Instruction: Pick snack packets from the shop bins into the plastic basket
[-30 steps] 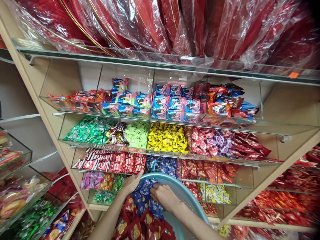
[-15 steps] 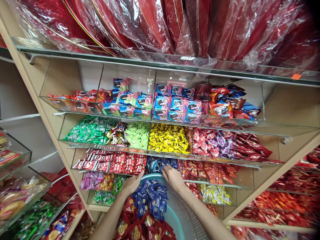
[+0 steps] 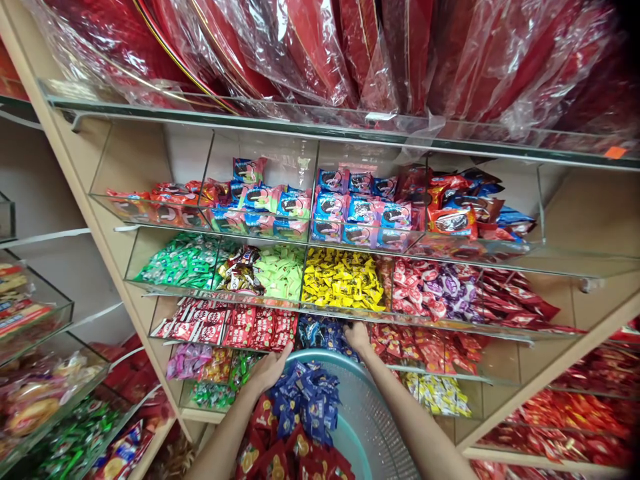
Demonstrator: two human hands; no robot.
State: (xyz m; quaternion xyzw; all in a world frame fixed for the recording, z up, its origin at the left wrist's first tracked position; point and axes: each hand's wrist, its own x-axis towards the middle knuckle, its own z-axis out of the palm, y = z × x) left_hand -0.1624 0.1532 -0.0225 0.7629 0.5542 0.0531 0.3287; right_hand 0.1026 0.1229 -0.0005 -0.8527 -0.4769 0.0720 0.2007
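A teal plastic basket (image 3: 367, 393) stands tilted at the bottom centre, with blue packets (image 3: 305, 398) heaped over red packets (image 3: 273, 460) inside. My left hand (image 3: 273, 367) grips the basket's rim at its left side, thumb up. Beyond the rim, my right hand (image 3: 357, 337) reaches into a shelf compartment of dark blue packets (image 3: 327, 335). Its fingertips are partly hidden among the packets and under the shelf edge, so what they hold, if anything, cannot be made out.
Glass-fronted shelves hold yellow sweets (image 3: 343, 279), green sweets (image 3: 183, 261) and blue biscuit packs (image 3: 363, 210). A glass shelf edge (image 3: 320, 127) runs above, under red plastic-wrapped goods (image 3: 300, 53). More stocked shelves stand left and right.
My right hand has moved from the basket's rim up and right into the blue packets' compartment. My left hand stays on the rim. The view has shifted slightly.
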